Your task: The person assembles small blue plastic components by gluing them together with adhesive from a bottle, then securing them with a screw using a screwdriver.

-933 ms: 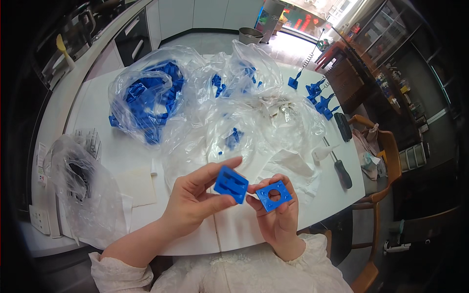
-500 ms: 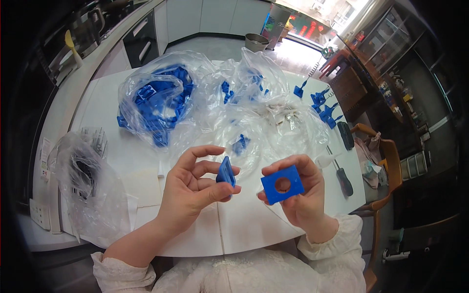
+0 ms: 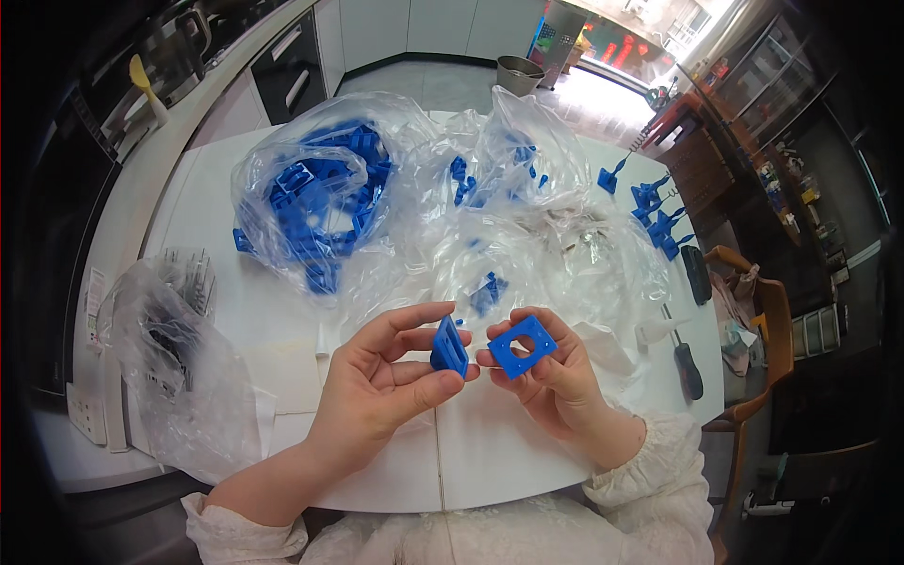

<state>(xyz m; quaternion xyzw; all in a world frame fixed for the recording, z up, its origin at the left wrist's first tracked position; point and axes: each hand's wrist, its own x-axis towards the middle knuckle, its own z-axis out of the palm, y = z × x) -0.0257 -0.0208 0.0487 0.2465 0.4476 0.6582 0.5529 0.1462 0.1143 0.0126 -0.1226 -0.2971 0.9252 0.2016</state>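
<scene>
My left hand [image 3: 386, 372] pinches a blue plastic piece with sloped sides [image 3: 449, 347] between thumb and fingers, its slotted face turned to the right. Opposite it, my right hand [image 3: 556, 381] holds a flat blue rectangular plate [image 3: 524, 347] with a round hole through its middle and small marks near its corners. The two parts are close but apart, both held up over the near part of the white table. Behind them, a clear bag [image 3: 476, 273] lies open with small blue pieces [image 3: 489, 294] in it.
A large clear bag of blue parts [image 3: 325, 188] sits at the far left. Finished-looking blue pieces with springs [image 3: 654, 212], a black case [image 3: 695, 275] and a screwdriver [image 3: 687, 370] lie along the right. A bag with dark rods [image 3: 169, 339] is on the left edge.
My right hand has moved left toward my left hand and turned the holed plate, tilting it. The view has shifted slightly. Both hands keep their pieces.
</scene>
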